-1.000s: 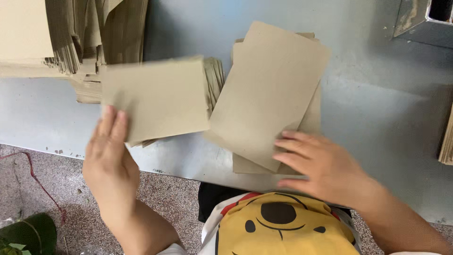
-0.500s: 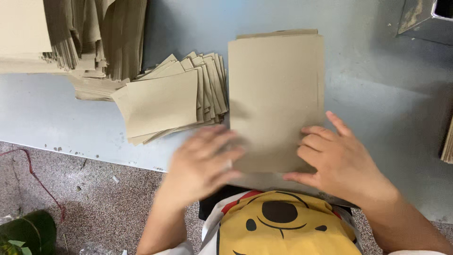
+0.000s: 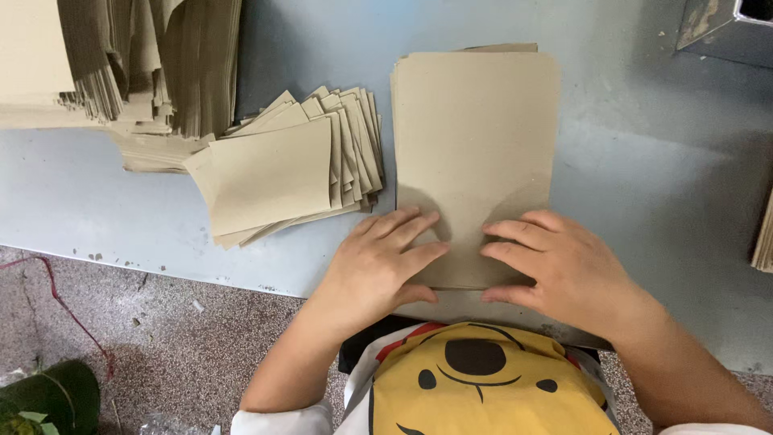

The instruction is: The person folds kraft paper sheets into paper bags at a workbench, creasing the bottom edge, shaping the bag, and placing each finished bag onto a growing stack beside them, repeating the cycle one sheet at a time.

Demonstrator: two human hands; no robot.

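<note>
We look down on a grey-blue worktop [image 3: 644, 185] that fills most of the view, its near edge running just above a speckled floor [image 3: 161, 338]. At the far left corner rises a tall heap of brown paper sheets [image 3: 121, 64], folded and stacked on edge, reaching out of frame. Toward the middle of the worktop, running from the near edge toward the far one, lies a neat upright stack of large kraft card sheets [image 3: 475, 137], corners rounded, edges nearly flush; one sheet underneath pokes out at the far end. Just to its left, close but not touching as far as we can tell, sits a fanned pile of smaller kraft pieces [image 3: 274, 173], splayed like a hand of cards. Our left hand [image 3: 378, 266] lies flat with fingers spread on the near left corner of the large stack, and our right hand [image 3: 564, 266] presses palm-down on the near right corner; neither grips anything, both simply bear down on the top sheet. A small dark shadow under the near left part of the top sheet suggests that it bows up slightly there. In our judgement the risk lies there: uneven pressure from the two palms could crease the top sheet or skew the stack, and a sideways slip could nudge it into the fanned pile beside it.
</note>
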